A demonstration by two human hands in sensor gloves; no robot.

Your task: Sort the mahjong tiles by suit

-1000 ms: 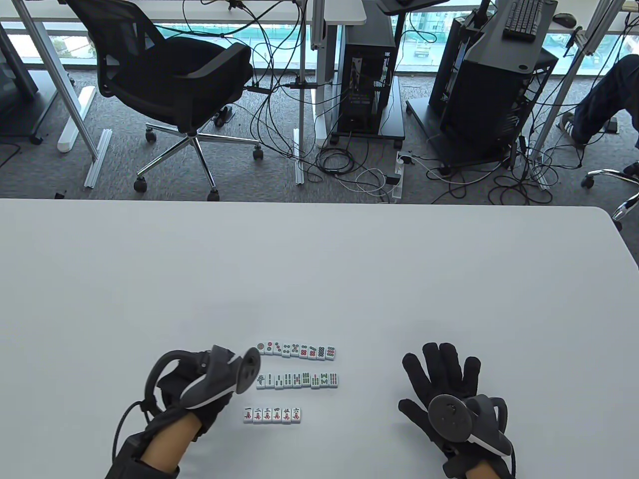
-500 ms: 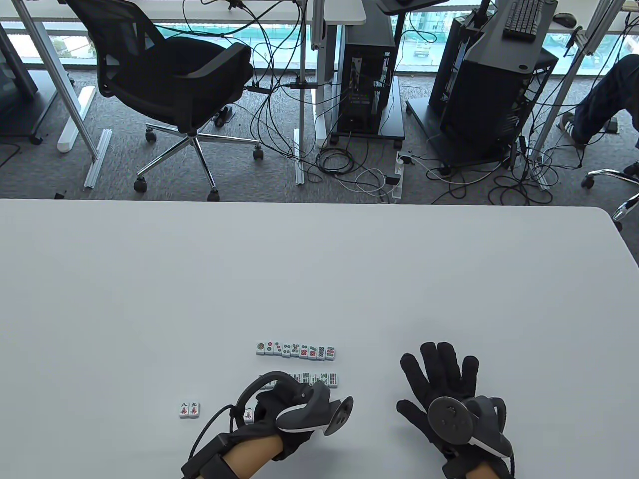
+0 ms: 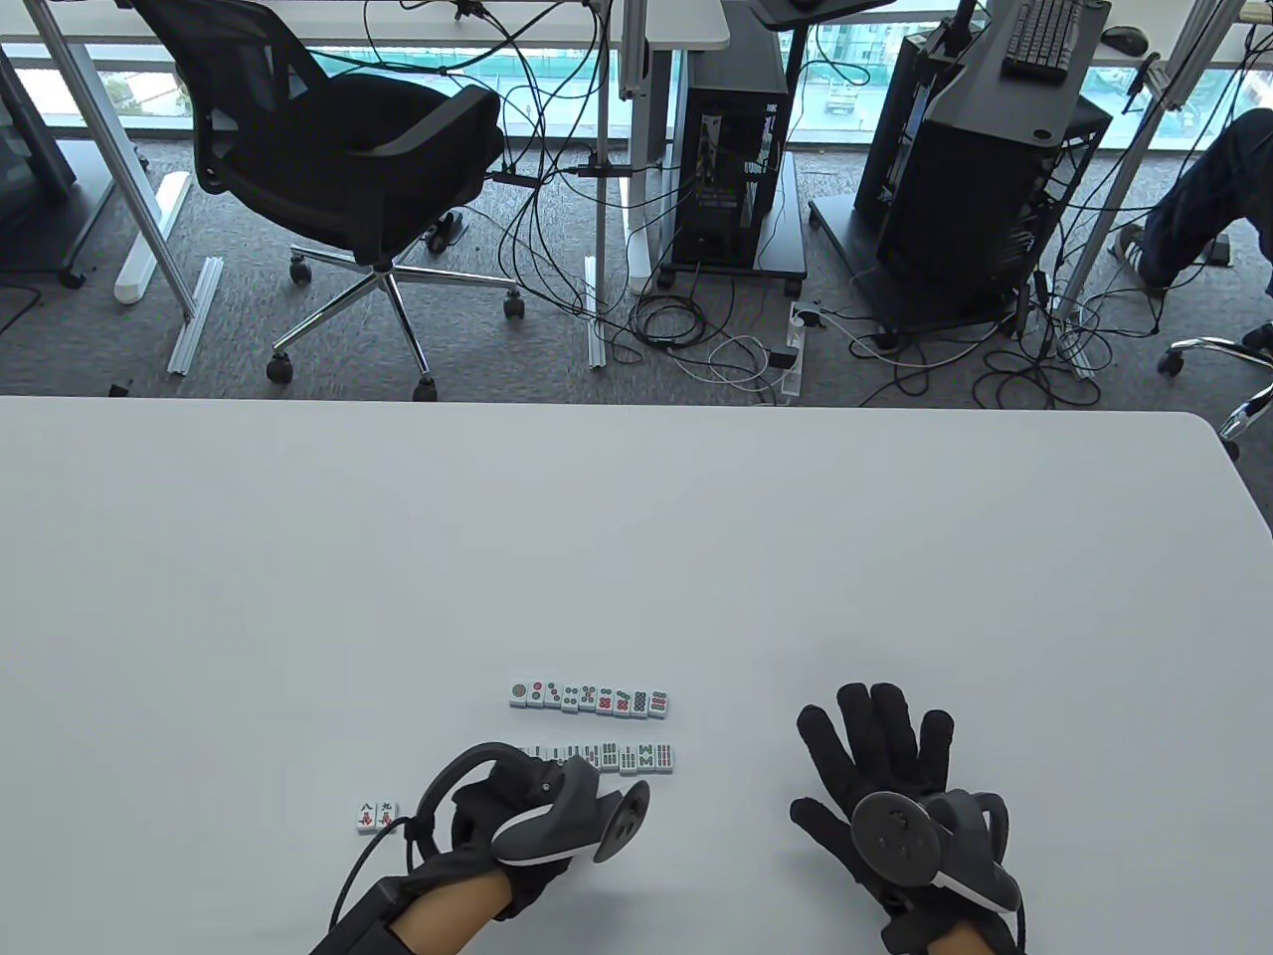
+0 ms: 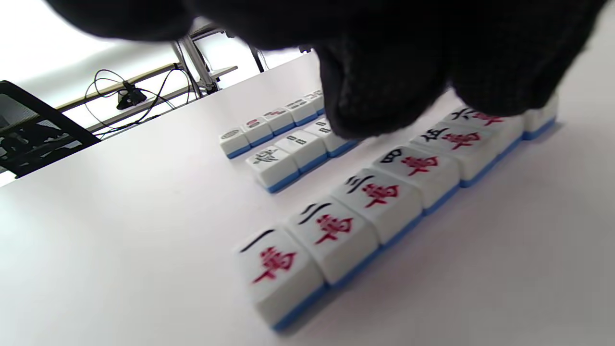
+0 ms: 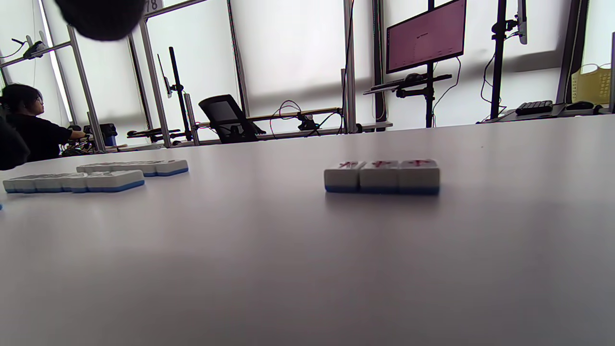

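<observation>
Three rows of white, blue-backed mahjong tiles lie face up near the table's front. The dots row (image 3: 587, 699) is farthest and the bamboo row (image 3: 636, 758) is in the middle. My left hand (image 3: 527, 816) hides the character row in the table view. In the left wrist view the character row (image 4: 370, 197) runs one to six, and my curled fingers (image 4: 384, 96) rest on an end tile (image 4: 540, 117) at its right end. Two more character tiles (image 3: 376, 817) lie apart to the left. My right hand (image 3: 890, 771) lies flat, fingers spread, holding nothing.
The white table (image 3: 636, 537) reaches far beyond the tiles. In the right wrist view a short group of three red-marked tiles (image 5: 382, 176) stands apart from two rows (image 5: 96, 179). An office chair (image 3: 338, 149) and computer racks stand on the floor beyond.
My left hand swung from left of the rows to the character row's right end, then shifted slightly left. That uncovered two loose character tiles. My right hand has not moved.
</observation>
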